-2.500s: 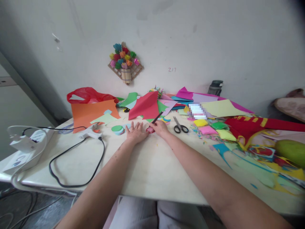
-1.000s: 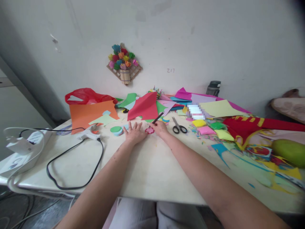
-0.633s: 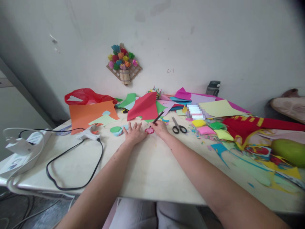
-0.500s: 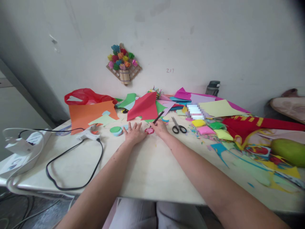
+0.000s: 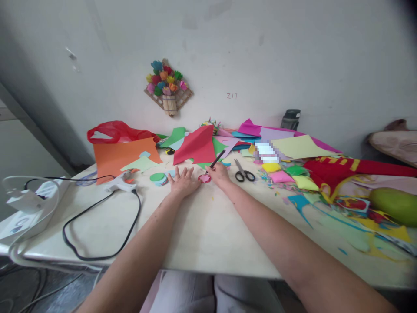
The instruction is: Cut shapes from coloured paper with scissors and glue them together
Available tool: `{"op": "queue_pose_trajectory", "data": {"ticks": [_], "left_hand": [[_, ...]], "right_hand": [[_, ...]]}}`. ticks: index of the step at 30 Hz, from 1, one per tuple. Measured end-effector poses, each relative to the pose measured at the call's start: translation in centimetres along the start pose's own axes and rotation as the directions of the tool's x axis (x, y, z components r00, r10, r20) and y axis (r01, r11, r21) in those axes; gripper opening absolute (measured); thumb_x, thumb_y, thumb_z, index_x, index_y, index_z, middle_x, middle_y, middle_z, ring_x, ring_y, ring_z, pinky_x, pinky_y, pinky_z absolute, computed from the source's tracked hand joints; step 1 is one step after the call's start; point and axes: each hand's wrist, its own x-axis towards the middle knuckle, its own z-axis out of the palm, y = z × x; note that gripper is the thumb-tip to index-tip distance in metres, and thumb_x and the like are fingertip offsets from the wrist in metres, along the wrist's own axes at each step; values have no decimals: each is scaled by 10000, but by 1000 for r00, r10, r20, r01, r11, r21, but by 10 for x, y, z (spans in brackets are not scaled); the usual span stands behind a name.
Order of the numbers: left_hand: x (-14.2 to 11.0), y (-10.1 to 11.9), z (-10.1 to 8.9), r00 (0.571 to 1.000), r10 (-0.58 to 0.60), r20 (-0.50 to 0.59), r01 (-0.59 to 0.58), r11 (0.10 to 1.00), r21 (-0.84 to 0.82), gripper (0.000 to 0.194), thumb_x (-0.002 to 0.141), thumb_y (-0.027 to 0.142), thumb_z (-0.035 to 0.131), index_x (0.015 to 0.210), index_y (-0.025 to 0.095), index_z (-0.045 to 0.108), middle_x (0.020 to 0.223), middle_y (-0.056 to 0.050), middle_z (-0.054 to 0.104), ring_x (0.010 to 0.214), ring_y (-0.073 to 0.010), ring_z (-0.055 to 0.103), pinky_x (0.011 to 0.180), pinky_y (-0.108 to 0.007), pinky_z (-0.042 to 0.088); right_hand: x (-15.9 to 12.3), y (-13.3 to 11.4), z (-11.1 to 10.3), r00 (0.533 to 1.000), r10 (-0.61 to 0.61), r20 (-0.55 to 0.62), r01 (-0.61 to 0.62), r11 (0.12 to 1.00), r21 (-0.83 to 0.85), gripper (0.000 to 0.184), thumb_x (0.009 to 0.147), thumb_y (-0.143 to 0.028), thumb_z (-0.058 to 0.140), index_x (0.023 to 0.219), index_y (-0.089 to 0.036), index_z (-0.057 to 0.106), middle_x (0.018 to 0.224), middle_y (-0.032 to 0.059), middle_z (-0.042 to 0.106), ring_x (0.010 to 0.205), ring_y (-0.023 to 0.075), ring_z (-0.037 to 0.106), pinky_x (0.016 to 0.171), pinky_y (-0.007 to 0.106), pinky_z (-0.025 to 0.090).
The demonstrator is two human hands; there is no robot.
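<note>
My right hand is closed round a dark pencil-like pen, held slanted with its lower end at a small red paper piece that has a pink star-like shape in its middle. Flat on the table, with fingers spread, my left hand touches or nearly touches the left edge of that piece. A stack of round paper discs, green on top, lies left of my left hand. Black-handled scissors lie with blades apart, right of my right hand.
A white glue gun with a looping black cord lies left, near a power strip. Coloured paper sheets line the back. Clay packets, paper scraps and a green mango-like fruit are at the right.
The pen has shifted very slightly in my right hand's grip, over the same red paper piece. My left hand stays in place. The whole view has moved a little.
</note>
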Motion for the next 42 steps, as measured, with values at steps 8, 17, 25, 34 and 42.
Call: {"op": "queue_pose_trajectory", "data": {"ticks": [8,17,25,34,42], "left_hand": [[-1,-1,0,1000,13,3,-13,1000,-23,766,728,685,274,1405,333,206,1487,21,161,1353,-296,-88,1024,-596,-78],[-1,-1,-1,1000,17,5,-17,999,-41,771,729,683,290,1405,319,216,1484,15,171,1354,-306,-72,1022,-601,-77],[-2,0,-2,1000,19,14,-19,999,-45,775,731,682,280,1408,310,209,1487,15,159,1353,-309,-70,1027,-594,-67],[-4,0,-5,1000,20,-8,-21,997,-68,754,737,675,295,1396,311,245,1487,5,162,1359,-287,-61,1031,-585,-66],[-14,16,-13,974,79,-214,-99,991,-85,575,703,679,422,1041,240,575,1483,-29,192,1360,-286,-80,1046,-556,-68]], "right_hand": [[0,-1,-1,998,69,7,-69,998,13,192,767,-299,532,661,-162,616,665,47,608,716,169,579,668,255,436],[1,2,0,996,78,-34,-77,997,27,186,749,-286,513,635,-167,598,613,33,576,677,161,555,656,257,435],[-3,-7,-7,983,181,-19,-181,983,37,168,759,-264,494,682,-149,589,662,61,591,723,185,575,675,269,428],[-3,-3,-11,975,205,-90,-195,974,112,208,777,-309,472,690,-157,584,703,68,607,721,181,579,660,261,429],[-3,3,-13,965,193,-179,-156,967,201,325,801,-447,453,745,-183,633,681,44,628,694,165,591,649,251,436]]}}
